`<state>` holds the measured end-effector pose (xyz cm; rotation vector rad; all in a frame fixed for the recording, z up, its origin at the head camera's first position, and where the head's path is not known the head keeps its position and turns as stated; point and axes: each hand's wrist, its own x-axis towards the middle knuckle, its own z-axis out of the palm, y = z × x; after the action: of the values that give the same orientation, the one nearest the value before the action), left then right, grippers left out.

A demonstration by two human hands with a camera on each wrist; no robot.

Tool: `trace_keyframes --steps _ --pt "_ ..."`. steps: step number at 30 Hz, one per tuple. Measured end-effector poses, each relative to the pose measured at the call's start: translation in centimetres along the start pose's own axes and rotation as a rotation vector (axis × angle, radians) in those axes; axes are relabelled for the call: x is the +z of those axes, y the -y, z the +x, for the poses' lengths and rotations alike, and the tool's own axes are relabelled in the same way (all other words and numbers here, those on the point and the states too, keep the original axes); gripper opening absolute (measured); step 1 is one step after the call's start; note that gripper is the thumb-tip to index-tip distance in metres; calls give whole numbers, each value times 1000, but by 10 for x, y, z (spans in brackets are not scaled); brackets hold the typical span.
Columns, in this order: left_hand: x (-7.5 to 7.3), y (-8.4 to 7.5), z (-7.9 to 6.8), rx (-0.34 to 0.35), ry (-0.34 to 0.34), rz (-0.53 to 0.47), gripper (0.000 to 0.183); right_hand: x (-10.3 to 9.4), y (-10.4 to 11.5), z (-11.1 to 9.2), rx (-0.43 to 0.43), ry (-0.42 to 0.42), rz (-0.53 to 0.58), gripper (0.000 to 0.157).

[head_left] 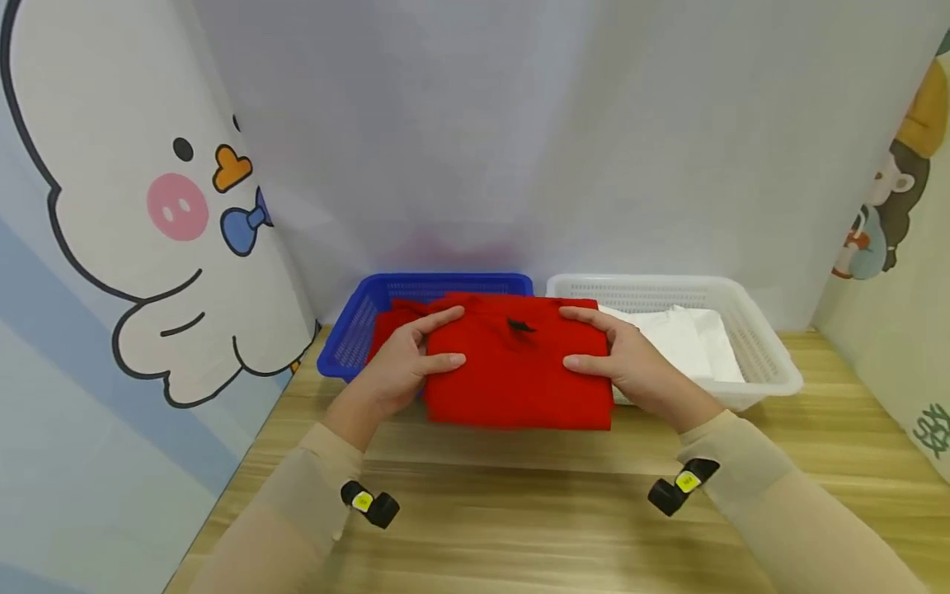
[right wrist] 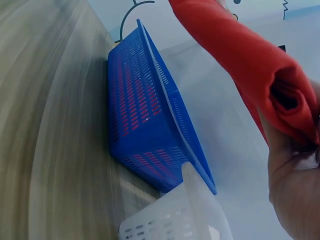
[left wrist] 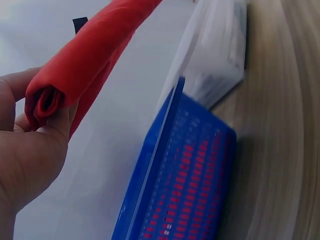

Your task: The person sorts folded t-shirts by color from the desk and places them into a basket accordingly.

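A folded red cloth garment (head_left: pixel 519 371) with a small black tag hangs in the air between both hands, in front of the baskets. My left hand (head_left: pixel 404 363) grips its left side, thumb on the near face and fingers behind. On the opposite side my right hand (head_left: pixel 623 359) holds it the same way. Both wrist views show the cloth's rolled, layered end inside the curled fingers. Behind it stands a blue basket (head_left: pixel 345 338) with more red cloth (head_left: pixel 393 318) inside, partly hidden by the held garment.
To the right of the blue basket is a white basket (head_left: pixel 772 355) with folded white cloth (head_left: pixel 683 342). Both stand on a wood-grain table (head_left: pixel 519 511) against a pale back wall (head_left: pixel 519 148). Cartoon-printed panels (head_left: pixel 148 206) flank the table.
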<state>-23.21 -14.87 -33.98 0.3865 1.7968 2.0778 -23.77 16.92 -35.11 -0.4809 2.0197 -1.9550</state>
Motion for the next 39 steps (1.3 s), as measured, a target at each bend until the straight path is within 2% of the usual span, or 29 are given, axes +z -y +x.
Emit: trace_keyframes --steps 6,14,17,21,26,32,35,39 --pt "-30 -5 13 -19 -78 10 70 13 2 40 13 -3 -19 69" --pt "-65 -2 42 -77 -175 -19 70 25 -10 86 35 -23 54 66" --pt "-77 2 51 -92 -187 -17 70 29 -14 98 53 -56 56 64" --pt "-92 7 59 -78 -202 -11 69 36 -19 113 53 -117 34 61" --pt "-104 18 65 -67 -253 45 67 52 -30 130 37 -199 -18 63" --pt "-114 33 70 -71 -335 187 70 68 -42 141 62 -278 -58 63" --pt "-119 38 73 -73 -362 265 71 73 -44 144 77 -299 -76 62" --pt "-121 43 76 -87 -384 285 70 77 -44 146 90 -308 -139 63"
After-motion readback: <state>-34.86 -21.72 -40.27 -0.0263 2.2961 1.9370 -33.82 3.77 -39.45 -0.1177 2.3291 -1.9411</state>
